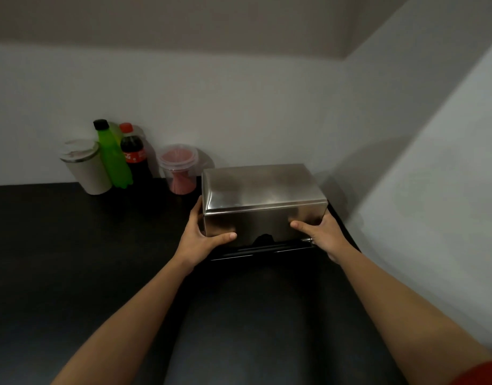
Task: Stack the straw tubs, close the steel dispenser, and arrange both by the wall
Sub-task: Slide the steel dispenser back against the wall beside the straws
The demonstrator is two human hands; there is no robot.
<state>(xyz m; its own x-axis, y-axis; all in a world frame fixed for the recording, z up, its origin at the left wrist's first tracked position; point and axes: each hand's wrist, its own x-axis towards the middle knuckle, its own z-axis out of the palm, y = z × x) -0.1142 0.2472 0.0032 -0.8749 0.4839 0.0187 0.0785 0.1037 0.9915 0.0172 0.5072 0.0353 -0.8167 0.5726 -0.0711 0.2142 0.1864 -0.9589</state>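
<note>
The steel dispenser [263,201] stands on the black counter near the back right corner, its lid down. My left hand [201,234] grips its left end, thumb across the front face. My right hand [321,234] grips its right end the same way. Just left of the dispenser, against the back wall, stand the clear straw tubs [179,169], one set in the other, with red straws inside. The tubs' lower right side is hidden behind the dispenser.
A white tumbler [85,168], a green bottle [113,157] and a cola bottle [133,157] stand together at the back wall, left of the tubs. White walls [406,190] meet in a corner at the back right. The black counter [86,259] stretches to the left and front.
</note>
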